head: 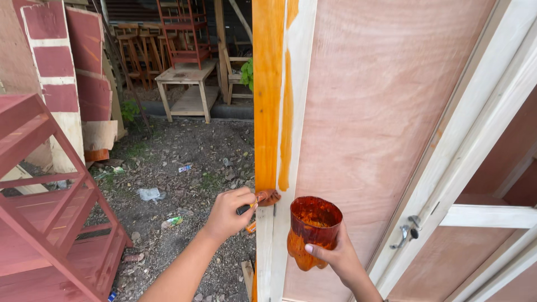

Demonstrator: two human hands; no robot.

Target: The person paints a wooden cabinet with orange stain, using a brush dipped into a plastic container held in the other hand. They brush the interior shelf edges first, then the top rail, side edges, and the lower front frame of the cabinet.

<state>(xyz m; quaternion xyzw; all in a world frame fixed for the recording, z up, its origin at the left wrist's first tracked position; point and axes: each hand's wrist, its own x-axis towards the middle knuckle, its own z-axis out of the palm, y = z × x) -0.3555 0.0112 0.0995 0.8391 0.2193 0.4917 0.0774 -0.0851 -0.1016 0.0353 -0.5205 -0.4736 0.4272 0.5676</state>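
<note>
My left hand [225,214] grips a small paintbrush [267,197], and its bristles press against the pale frame of a standing wooden door [380,112]. Wet orange stain [268,84] covers the frame's left strip from the top down to the brush. A thinner streak runs beside it. Just to the right and lower, my right hand [335,258] holds a cut-off plastic bottle bottom [310,229] used as a cup. It is smeared with orange-brown stain. The frame below the brush is bare wood.
A metal latch [407,235] sits on a second pale-framed panel [492,218] at the right. A red-painted wooden rack [45,212] stands at the left. Dirt ground with litter [179,179] lies beyond, with a bare wooden table [187,84] and stacked red furniture [182,33] further back.
</note>
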